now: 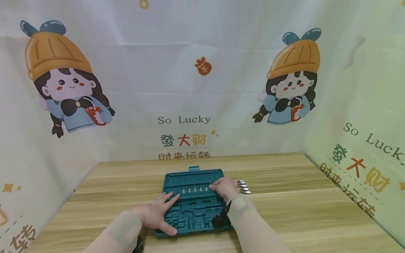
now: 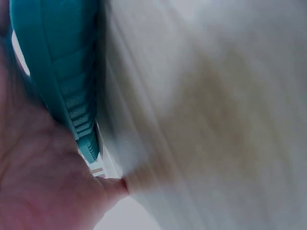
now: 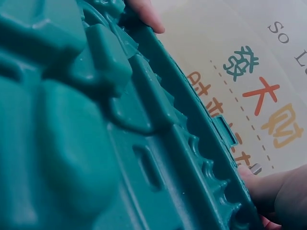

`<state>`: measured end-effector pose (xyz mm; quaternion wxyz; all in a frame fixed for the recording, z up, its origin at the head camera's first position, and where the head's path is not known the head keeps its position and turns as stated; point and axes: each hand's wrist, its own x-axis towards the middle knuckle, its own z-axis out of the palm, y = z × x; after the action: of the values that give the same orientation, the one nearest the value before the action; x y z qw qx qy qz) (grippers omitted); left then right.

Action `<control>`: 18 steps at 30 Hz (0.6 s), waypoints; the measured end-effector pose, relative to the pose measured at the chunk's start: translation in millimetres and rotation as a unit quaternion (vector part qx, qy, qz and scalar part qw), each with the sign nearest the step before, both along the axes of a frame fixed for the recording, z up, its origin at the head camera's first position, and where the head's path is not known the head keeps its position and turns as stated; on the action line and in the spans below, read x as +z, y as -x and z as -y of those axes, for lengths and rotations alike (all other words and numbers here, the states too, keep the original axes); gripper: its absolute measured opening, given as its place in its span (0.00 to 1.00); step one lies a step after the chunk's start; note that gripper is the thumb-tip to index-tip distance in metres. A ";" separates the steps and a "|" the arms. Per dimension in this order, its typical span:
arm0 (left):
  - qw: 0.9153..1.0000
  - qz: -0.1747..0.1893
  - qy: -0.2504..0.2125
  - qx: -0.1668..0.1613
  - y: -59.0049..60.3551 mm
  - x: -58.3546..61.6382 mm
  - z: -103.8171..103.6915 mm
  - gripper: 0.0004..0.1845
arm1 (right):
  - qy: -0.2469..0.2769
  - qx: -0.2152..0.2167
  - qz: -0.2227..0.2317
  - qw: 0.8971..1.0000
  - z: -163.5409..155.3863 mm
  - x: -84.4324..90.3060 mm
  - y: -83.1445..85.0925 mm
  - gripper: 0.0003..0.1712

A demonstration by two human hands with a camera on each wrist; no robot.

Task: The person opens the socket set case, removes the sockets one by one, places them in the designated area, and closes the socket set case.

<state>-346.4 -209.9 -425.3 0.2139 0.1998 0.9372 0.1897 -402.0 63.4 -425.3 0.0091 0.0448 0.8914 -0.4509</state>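
Your left hand [image 1: 156, 214] lies flat on the near left part of the teal tool case [image 1: 194, 202], fingers straight and spread, the thumb reaching down over the case's front edge. In the left wrist view the palm [image 2: 43, 177] fills the lower left, with the case's ribbed teal edge [image 2: 67, 91] just above it and blurred wood beyond.

Your right hand [image 1: 224, 187] rests on the case's right side, fingers bent over the upper right part of the tray; whether they pinch one of the bits there cannot be told. In the right wrist view a fingertip [image 3: 146, 14] touches the case rim at the top and more of the hand [image 3: 278, 196] sits against the rim at lower right.

The case is an open, moulded plastic tray, dark teal, lying flat near the middle of the bench [image 1: 300, 203], its long side facing you. A small latch tab sticks up from its far edge. A row of small upright bits [image 1: 194, 189] stands in slots across the middle; the nearer part is a maze of shaped recesses. Up close its surface [image 3: 96, 120] shows rounded pockets and a notched rim.

Just right of the case, beside your right hand, lie a few silver sockets [image 1: 243, 187] on the wood. A printed cartoon cloth [image 1: 190, 88] hangs behind and to both sides.
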 end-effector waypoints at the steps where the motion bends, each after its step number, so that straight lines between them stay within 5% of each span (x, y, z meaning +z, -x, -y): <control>1: 1.000 0.000 0.000 0.000 -0.5 0.5 -0.3 0.62 | -0.001 0.001 -0.002 1.000 0.5 0.2 -0.2 0.08; 13: 1.000 -0.004 0.015 -0.008 2.4 -0.7 0.4 0.62 | 0.046 -0.010 -0.027 0.999 -2.1 0.5 -1.3 0.10; 18: 1.000 -0.003 0.012 -0.003 1.2 -0.8 1.3 0.62 | 0.066 0.031 -0.034 0.997 -11.0 5.2 -2.4 0.12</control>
<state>-347.6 -211.2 -426.1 0.2144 0.2008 0.9392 0.1777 -399.6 74.5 -420.1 -0.0039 0.0012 0.8604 -0.5095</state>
